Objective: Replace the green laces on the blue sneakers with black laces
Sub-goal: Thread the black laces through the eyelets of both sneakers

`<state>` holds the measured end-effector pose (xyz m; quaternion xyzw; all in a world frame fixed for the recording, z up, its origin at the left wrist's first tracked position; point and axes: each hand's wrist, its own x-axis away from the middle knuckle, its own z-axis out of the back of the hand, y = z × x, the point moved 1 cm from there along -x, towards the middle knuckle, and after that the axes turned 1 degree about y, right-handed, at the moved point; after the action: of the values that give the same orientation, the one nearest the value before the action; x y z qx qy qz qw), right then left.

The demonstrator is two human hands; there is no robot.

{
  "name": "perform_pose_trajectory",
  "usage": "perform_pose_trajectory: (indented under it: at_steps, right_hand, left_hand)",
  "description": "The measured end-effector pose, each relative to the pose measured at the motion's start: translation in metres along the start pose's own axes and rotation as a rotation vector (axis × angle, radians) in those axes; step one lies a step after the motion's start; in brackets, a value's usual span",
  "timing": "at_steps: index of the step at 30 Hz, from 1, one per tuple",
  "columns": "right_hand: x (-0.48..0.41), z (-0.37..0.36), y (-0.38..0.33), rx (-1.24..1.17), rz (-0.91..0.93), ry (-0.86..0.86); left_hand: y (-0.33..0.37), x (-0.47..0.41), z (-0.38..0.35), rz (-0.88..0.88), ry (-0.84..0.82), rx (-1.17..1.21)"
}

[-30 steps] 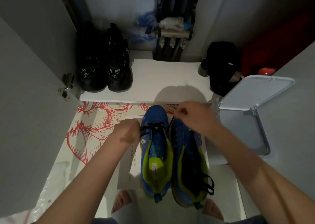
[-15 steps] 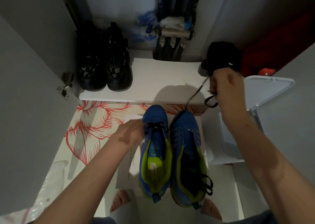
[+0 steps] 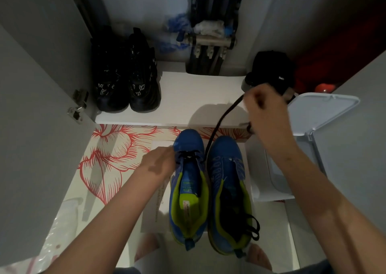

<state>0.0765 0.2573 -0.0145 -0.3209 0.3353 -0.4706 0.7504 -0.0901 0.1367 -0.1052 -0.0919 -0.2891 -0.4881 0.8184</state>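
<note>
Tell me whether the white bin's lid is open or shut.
Open: the lid stands swung up off the white bin, exposing its inside.

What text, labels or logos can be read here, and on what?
None legible.
Print on the paper under the half-laced sneaker: blurred.
Green label inside it: too small.
White marks on the black shoes: unreadable.
White mark on the black cap: too small.

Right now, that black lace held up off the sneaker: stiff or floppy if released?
Probably floppy: the black lace curves between the right hand and the blue sneaker rather than running straight. Likely light: one hand holds it aloft. Released, it would probably slump.
</note>
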Motion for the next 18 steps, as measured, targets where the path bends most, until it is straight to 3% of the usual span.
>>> perform_pose_trajectory:
  at_steps: [3,7,13,15,18]
  right_hand:
    - [-0.004,0.010,-0.005,-0.256,0.013,0.285]
    - [-0.004,0.005,-0.004,-0.278,-0.046,0.234]
    - [0.000,-0.006,0.004,0.160,-0.088,-0.101]
    - [0.005,-0.013,0.003,0.165,-0.195,-0.318]
    - [0.015,-0.030,0.000,0.081,-0.357,-0.617]
  left_hand:
    - [0.002,0.002,0.000,-0.018,-0.034,-0.011]
    - [0.005,0.005,0.004,0.012,-0.034,-0.021]
    - [0.006,0.011,0.018,0.043,0.100,0.049]
    - [0.005,0.011,0.023,0.000,0.048,0.291]
    - [0.014,0.021,0.035,-0.064,-0.164,0.856]
